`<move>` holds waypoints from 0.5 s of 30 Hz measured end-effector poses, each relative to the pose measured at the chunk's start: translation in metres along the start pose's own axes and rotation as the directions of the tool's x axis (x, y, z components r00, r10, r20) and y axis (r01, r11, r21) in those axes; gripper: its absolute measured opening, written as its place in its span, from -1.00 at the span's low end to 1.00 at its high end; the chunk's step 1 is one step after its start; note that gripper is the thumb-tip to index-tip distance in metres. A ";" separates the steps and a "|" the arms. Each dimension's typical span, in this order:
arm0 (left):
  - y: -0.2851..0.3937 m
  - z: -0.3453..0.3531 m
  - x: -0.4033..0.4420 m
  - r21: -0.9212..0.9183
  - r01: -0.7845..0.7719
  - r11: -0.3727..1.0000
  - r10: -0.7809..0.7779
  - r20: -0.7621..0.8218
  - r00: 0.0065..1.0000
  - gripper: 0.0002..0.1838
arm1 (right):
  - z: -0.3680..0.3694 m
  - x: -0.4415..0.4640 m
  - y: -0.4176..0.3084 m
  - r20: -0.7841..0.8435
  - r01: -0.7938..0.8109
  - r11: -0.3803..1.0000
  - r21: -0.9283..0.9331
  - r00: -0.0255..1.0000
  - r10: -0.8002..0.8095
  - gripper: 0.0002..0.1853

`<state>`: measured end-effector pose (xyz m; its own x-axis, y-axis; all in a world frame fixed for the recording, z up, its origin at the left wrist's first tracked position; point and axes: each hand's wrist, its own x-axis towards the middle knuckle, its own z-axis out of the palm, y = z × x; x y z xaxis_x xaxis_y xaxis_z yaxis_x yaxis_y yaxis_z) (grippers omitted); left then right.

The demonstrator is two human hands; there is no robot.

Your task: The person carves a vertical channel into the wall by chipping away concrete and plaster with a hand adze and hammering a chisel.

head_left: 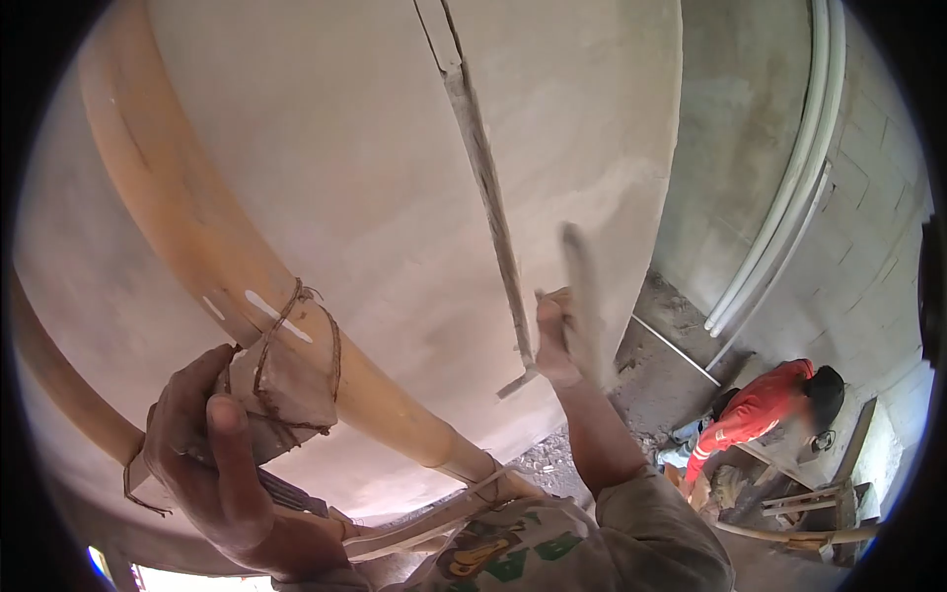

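Note:
My right hand (555,340) is closed round the handle of a plastering trowel (584,296), its long blade smeared by motion and seen nearly edge-on beside the plastered wall (395,187). A narrow vertical groove (488,187) runs down the wall just left of that hand. On the left, my left hand (212,454) has its fingers curled about the end of a wooden block (301,380). Rusty wire is looped round this block where it lies against a thick bamboo pole (197,222). The palm side of my left hand is partly hidden.
A second bamboo pole (74,390) runs at the far left, and more poles cross below me. Down at the right, a person in a red top (755,419) bends over near timber pieces. White pipes (789,207) run along the far wall; rubble (543,459) lies below.

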<state>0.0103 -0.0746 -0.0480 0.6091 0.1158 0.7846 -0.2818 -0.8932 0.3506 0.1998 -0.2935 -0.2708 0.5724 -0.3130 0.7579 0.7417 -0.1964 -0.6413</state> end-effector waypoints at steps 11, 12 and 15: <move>0.020 0.020 0.023 -0.072 0.062 0.995 -0.062 0.012 0.998 -0.54 | -0.042 0.039 -0.018 0.126 -0.536 0.841 0.078 0.842 0.525 -0.71; 0.022 0.022 0.024 -0.072 0.083 0.994 -0.082 0.010 0.997 -0.53 | -0.044 0.055 -0.025 0.083 -0.486 0.850 0.202 0.874 0.479 -0.73; 0.027 0.024 0.042 -0.033 0.032 0.999 -0.031 0.030 0.999 -0.52 | -0.029 0.092 -0.027 -0.171 -0.080 0.892 0.445 0.970 0.172 -0.73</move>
<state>0.0460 -0.1045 -0.0172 0.6398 0.1301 0.7574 -0.2863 -0.8743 0.3920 0.2224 -0.3436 -0.1870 0.6233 -0.4965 0.6042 0.7713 0.2631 -0.5795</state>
